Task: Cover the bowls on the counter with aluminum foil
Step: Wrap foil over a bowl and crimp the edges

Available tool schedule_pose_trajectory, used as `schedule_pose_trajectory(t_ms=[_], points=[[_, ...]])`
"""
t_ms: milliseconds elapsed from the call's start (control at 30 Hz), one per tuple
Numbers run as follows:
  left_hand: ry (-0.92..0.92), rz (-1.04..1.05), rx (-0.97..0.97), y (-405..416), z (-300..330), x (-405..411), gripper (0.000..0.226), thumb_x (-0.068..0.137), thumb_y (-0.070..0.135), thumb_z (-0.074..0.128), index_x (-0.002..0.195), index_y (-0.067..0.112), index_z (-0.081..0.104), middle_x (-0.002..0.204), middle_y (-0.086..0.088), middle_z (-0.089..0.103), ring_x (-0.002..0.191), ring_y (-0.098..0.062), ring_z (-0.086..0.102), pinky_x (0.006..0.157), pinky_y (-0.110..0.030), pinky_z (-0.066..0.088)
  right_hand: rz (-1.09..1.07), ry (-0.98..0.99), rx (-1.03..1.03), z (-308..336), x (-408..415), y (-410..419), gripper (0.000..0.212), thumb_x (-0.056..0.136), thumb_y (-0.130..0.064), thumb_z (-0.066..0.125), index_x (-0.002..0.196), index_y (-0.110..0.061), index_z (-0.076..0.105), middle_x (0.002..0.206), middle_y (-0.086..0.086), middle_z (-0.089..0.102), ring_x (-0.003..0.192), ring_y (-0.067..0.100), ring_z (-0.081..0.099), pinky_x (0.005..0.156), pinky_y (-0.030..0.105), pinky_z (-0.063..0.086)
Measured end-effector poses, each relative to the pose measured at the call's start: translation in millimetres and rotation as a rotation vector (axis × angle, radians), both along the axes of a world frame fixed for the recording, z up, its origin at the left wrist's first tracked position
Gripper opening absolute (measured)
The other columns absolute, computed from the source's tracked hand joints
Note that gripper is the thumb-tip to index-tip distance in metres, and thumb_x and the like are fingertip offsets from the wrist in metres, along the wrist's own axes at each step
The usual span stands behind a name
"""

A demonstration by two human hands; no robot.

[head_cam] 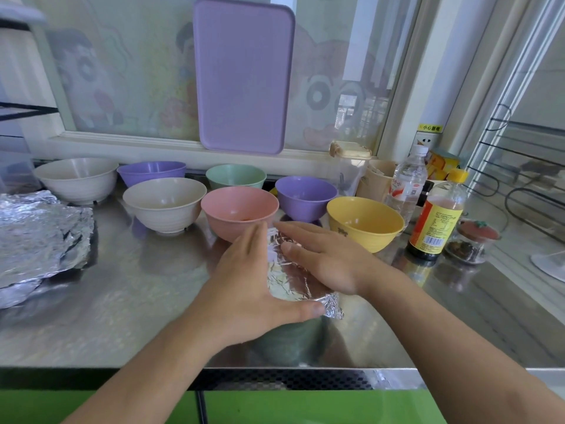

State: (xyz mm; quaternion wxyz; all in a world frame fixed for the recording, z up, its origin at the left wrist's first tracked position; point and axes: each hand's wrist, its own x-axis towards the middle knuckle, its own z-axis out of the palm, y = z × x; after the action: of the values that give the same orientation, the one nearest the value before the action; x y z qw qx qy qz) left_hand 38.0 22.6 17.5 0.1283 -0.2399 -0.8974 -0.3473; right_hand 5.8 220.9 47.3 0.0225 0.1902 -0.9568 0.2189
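Green bowl (290,341) sits at the counter (122,301) front edge, foil (290,280) laid over its top. Foil is pressed flat by both hands, fingers straight: left hand (244,286) left of bowl, right hand (324,258) right. Loose corner faces front, by left thumb.

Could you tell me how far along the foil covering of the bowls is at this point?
Early on. No bowl looks fully covered yet. In hand: the left hand and right hand press foil over a green bowl near the counter's front edge. Left: seven bowls behind stand uncovered, among them the pink bowl and yellow bowl. More crumpled foil lies at the left.
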Motion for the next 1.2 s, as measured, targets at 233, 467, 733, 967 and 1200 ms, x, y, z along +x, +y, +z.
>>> schedule_pose_trajectory(t_ms=[233,467,733,967,1200], points=[[-0.009,0.013,0.036,-2,-10,-4,0.127,0.051,0.092,0.076,0.149,0.033,0.021,0.138,0.028,0.026,0.136,0.003,0.031,0.108,-0.026,0.040,-0.009,-0.118,-0.251,-3,2,12,0.049,0.101,-0.060,0.058,0.148,-0.044,0.053,0.150,-0.028,0.051,0.136,-0.010,0.044,0.114,0.024,0.035],[-0.080,-0.025,0.207,-5,-14,-4,0.114,0.044,0.079,0.091,0.138,0.040,0.039,0.135,0.025,0.042,0.133,-0.003,0.045,0.108,-0.036,0.048,0.100,-0.324,-0.407,-14,22,40,0.087,0.076,-0.041,0.093,0.143,-0.053,0.040,0.144,-0.043,0.047,0.142,-0.009,0.043,0.117,0.023,0.041],[-0.168,-0.108,0.328,-10,-21,-12,0.111,0.044,0.062,0.102,0.136,0.035,0.047,0.140,0.011,0.057,0.132,-0.012,0.057,0.106,-0.044,0.052,0.075,-0.249,-0.236,-17,27,43,0.137,0.059,-0.048,0.099,0.165,-0.040,0.013,0.156,-0.038,0.027,0.144,-0.016,0.030,0.119,0.023,0.034],[-0.126,-0.103,0.273,-12,-19,-14,0.104,0.043,0.066,0.099,0.128,0.052,0.041,0.138,0.026,0.049,0.132,-0.001,0.051,0.105,-0.032,0.049,0.075,-0.079,-0.257,-27,30,35,0.131,0.062,-0.037,0.103,0.156,-0.051,0.013,0.146,-0.047,0.017,0.131,-0.037,0.013,0.101,-0.008,0.019],[-0.142,-0.098,0.266,-14,-16,-10,0.110,0.038,0.068,0.097,0.122,0.070,0.026,0.136,0.045,0.032,0.132,0.017,0.038,0.105,-0.016,0.039,0.055,-0.184,-0.384,-32,30,37,0.158,0.051,-0.051,0.099,0.169,-0.032,-0.004,0.170,-0.028,0.007,0.155,-0.008,0.015,0.130,0.037,0.025]])
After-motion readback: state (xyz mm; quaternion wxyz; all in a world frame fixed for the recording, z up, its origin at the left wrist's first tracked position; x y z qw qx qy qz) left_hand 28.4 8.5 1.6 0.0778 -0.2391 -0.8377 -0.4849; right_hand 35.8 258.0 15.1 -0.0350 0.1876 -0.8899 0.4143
